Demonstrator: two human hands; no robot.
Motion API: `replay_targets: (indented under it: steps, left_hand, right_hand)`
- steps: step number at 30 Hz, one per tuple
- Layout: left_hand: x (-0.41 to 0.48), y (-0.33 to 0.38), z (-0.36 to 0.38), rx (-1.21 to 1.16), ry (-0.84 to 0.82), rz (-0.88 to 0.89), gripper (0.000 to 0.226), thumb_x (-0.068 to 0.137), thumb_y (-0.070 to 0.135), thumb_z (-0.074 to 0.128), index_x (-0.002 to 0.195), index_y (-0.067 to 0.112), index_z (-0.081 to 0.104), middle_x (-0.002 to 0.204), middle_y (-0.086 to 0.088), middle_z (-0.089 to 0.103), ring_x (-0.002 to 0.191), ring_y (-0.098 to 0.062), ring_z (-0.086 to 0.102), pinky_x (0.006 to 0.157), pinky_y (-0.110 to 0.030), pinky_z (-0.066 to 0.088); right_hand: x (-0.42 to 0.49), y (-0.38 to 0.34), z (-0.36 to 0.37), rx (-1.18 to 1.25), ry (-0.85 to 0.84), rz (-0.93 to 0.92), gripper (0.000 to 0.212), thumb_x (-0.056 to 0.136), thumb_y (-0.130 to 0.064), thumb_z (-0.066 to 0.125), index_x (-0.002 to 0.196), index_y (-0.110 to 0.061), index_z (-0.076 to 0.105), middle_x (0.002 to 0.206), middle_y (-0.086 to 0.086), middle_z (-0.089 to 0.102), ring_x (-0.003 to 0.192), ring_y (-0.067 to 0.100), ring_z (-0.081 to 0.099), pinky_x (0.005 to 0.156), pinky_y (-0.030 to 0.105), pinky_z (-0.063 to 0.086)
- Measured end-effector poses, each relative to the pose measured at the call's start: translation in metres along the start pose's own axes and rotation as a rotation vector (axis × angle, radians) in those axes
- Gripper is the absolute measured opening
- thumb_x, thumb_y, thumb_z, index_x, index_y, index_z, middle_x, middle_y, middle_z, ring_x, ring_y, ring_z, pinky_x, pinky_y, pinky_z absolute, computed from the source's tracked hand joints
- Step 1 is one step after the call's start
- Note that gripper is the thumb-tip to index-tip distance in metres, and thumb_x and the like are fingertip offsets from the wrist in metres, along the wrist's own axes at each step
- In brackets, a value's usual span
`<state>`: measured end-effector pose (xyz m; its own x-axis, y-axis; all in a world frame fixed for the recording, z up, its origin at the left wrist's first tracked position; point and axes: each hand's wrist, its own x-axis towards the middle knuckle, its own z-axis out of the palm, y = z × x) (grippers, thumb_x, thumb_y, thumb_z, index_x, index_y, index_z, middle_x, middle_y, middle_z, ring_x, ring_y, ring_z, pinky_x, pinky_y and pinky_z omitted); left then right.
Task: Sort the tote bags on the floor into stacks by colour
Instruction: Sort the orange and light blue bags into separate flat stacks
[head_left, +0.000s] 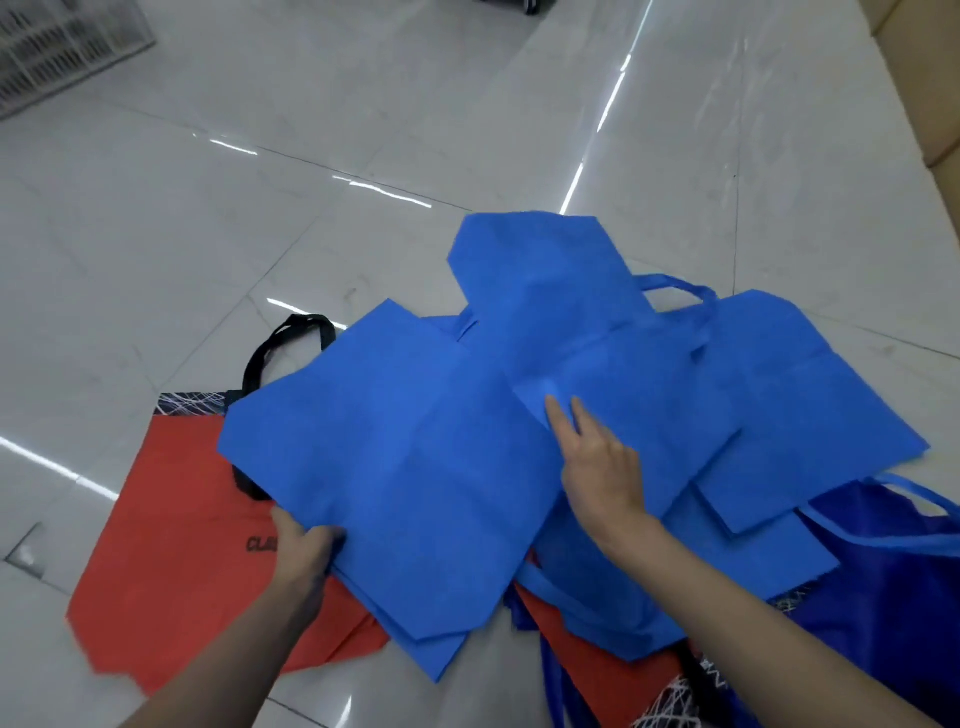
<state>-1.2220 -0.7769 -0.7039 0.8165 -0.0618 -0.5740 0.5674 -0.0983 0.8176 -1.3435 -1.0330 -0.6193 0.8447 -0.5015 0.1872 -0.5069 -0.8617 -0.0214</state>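
Several bright blue tote bags lie overlapping on the floor. My left hand (304, 545) grips the near left edge of the front blue tote bag (400, 457). My right hand (597, 462) rests flat on the blue pile, fingers spread and pointing away, touching a second blue bag (623, 384). Another blue bag (540, 270) lies farther back and one more blue bag (795, 395) sits at the right. A red tote bag (182, 566) with black handles and a patterned top band lies under the front blue bag at the left. A darker blue bag (893, 597) is at the lower right.
A second red bag (613, 675) with a black-and-white patterned band shows beneath the blue pile near me. The white glossy tiled floor (260, 208) stretches ahead. A white plastic crate (62, 52) stands at the far left and cardboard (930, 93) runs along the right edge.
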Motion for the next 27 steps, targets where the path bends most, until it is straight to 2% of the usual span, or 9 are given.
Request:
replay_targets:
  steps: [3, 8, 13, 15, 17, 19, 23, 25, 27]
  left_hand:
    - [-0.011, 0.004, 0.005, -0.155, -0.035, -0.028, 0.04, 0.086, 0.02, 0.057, 0.12, 0.021, 0.037, 0.133, -0.004, 0.051, 0.117, -0.028, 0.052, 0.092, -0.048, 0.047]
    - [-0.021, 0.01, 0.004, -0.218, -0.099, -0.106, 0.09, 0.057, 0.084, 0.052, 0.131, 0.033, 0.043, 0.129, 0.006, 0.059, 0.112, -0.019, 0.061, 0.082, -0.042, 0.054]
    - [-0.027, 0.007, 0.012, -0.185, -0.041, -0.036, 0.043, 0.084, 0.044, 0.058, 0.118, 0.029, 0.035, 0.125, 0.008, 0.053, 0.111, -0.019, 0.057, 0.095, -0.048, 0.048]
    - [-0.027, 0.002, 0.014, -0.174, -0.038, -0.002, 0.036, 0.09, 0.019, 0.056, 0.117, 0.026, 0.033, 0.132, 0.001, 0.049, 0.118, -0.026, 0.053, 0.101, -0.051, 0.043]
    - [-0.028, -0.001, 0.017, -0.158, 0.02, 0.022, 0.037, 0.089, 0.0, 0.051, 0.116, 0.019, 0.034, 0.131, -0.008, 0.048, 0.119, -0.032, 0.051, 0.104, -0.055, 0.04]
    - [-0.028, 0.001, 0.021, -0.197, 0.122, 0.028, 0.035, 0.088, -0.005, 0.05, 0.114, 0.014, 0.037, 0.133, -0.018, 0.048, 0.112, -0.03, 0.052, 0.103, -0.055, 0.04]
    - [-0.031, 0.023, 0.029, -0.414, 0.213, -0.092, 0.037, 0.09, 0.0, 0.051, 0.124, 0.009, 0.04, 0.138, -0.011, 0.047, 0.113, -0.028, 0.052, 0.099, -0.047, 0.043]
    - [-0.03, 0.03, 0.03, -0.481, 0.187, -0.137, 0.024, 0.09, -0.001, 0.05, 0.108, 0.014, 0.048, 0.139, -0.011, 0.048, 0.11, -0.027, 0.052, 0.1, -0.05, 0.043]
    - [-0.031, 0.032, 0.03, -0.494, 0.165, -0.167, 0.022, 0.09, -0.004, 0.049, 0.092, 0.019, 0.049, 0.139, -0.012, 0.048, 0.107, -0.026, 0.052, 0.101, -0.052, 0.041]
  right_hand:
    - [-0.013, -0.045, 0.002, 0.01, -0.094, -0.207, 0.06, 0.049, 0.004, 0.07, 0.105, -0.019, 0.072, 0.099, 0.012, 0.073, 0.07, 0.022, 0.072, 0.032, 0.022, 0.042]
    - [-0.051, -0.095, 0.023, -0.011, -0.271, -0.38, 0.057, 0.047, -0.005, 0.073, 0.101, -0.024, 0.073, 0.097, 0.011, 0.074, 0.067, 0.022, 0.071, 0.033, 0.02, 0.042]
    - [-0.087, -0.103, 0.041, 0.052, -0.445, -0.561, 0.063, 0.046, -0.024, 0.082, 0.107, -0.026, 0.069, 0.097, 0.005, 0.073, 0.081, 0.016, 0.071, 0.039, 0.018, 0.046]
    - [-0.091, -0.099, 0.039, 0.176, -0.532, -0.589, 0.042, 0.083, -0.033, 0.052, 0.124, -0.024, 0.06, 0.118, 0.009, 0.065, 0.105, 0.019, 0.065, 0.063, 0.024, 0.055]
    - [-0.087, -0.09, 0.038, 0.28, -0.675, -0.584, 0.071, 0.089, -0.063, 0.007, 0.141, -0.026, 0.037, 0.147, 0.008, 0.04, 0.134, 0.022, 0.038, 0.104, 0.036, 0.037]
    - [-0.082, -0.081, 0.027, 0.402, -0.714, -0.346, 0.092, 0.075, -0.073, -0.003, 0.142, -0.023, 0.034, 0.152, 0.002, 0.032, 0.138, 0.022, 0.029, 0.112, 0.036, 0.022]
    - [-0.078, -0.039, 0.023, 0.646, -0.363, 0.661, 0.061, 0.084, -0.049, 0.058, 0.126, -0.007, 0.042, 0.132, 0.013, 0.045, 0.118, 0.03, 0.045, 0.095, 0.04, 0.042]
    - [-0.08, -0.025, 0.02, 1.199, -0.537, 1.241, 0.074, 0.072, -0.057, 0.068, 0.12, -0.004, 0.047, 0.12, 0.015, 0.055, 0.105, 0.032, 0.055, 0.083, 0.043, 0.049]
    - [-0.088, -0.027, 0.007, 1.632, -0.822, 1.387, 0.056, 0.078, -0.053, 0.066, 0.111, -0.008, 0.059, 0.109, 0.013, 0.065, 0.096, 0.03, 0.061, 0.068, 0.039, 0.05]
